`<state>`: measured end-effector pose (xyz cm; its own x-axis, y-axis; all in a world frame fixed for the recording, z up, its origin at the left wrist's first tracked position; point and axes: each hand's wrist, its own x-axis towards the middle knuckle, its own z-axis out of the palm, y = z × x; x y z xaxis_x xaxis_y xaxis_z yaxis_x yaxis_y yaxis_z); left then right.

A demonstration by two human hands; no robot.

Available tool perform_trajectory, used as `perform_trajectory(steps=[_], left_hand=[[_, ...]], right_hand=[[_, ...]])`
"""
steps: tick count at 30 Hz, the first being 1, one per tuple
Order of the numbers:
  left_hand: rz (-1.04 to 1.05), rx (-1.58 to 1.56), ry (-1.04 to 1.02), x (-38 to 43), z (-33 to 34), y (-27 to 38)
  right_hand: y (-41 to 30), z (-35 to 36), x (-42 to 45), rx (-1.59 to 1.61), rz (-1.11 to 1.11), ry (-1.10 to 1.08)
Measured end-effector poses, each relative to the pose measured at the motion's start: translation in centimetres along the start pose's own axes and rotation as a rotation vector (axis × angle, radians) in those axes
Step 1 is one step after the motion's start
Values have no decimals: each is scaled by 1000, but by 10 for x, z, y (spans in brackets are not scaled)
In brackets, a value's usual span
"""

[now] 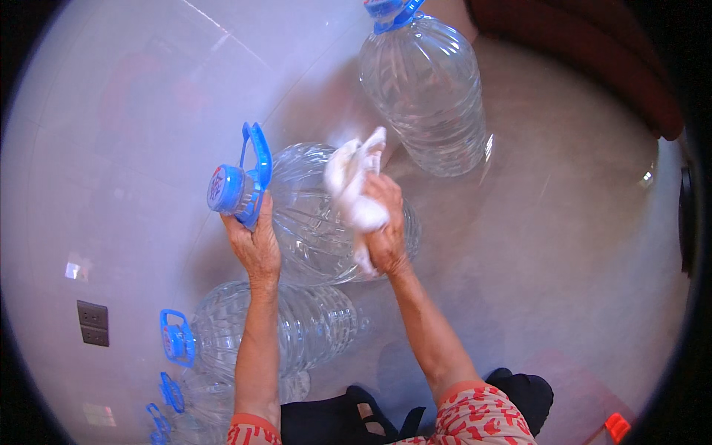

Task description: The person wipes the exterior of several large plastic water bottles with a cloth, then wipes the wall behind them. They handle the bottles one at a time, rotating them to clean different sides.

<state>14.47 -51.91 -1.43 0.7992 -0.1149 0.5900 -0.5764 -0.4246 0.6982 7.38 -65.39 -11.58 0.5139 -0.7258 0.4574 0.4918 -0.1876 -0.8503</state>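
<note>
A large clear plastic water bottle [303, 222] is in front of me, its blue cap [227, 188] towards the left and a blue carry handle [260, 153] around its neck. My left hand [255, 245] grips the bottle at the neck, just under the cap and handle. In my right hand [385, 222] is a bunched white cloth [356, 178], pressed over the bottle's side. The hand and cloth are slightly blurred. Part of the bottle is hidden behind the cloth and my right hand.
Another large water bottle [428, 100] is beyond, at the upper right. Several more, including a nearer bottle [311, 328], line the lower left, partly behind my left arm. A dark wall socket [93, 324] is at left. Dark red furniture [589, 50] stands top right; an orange object [617, 428] lies lower right.
</note>
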Motion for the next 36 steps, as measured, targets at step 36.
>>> perform_trajectory(steps=[36], left_hand=[[8,-84,48,-12,3,2]], right_hand=[[-42,-6,68,-376,-323,-578]])
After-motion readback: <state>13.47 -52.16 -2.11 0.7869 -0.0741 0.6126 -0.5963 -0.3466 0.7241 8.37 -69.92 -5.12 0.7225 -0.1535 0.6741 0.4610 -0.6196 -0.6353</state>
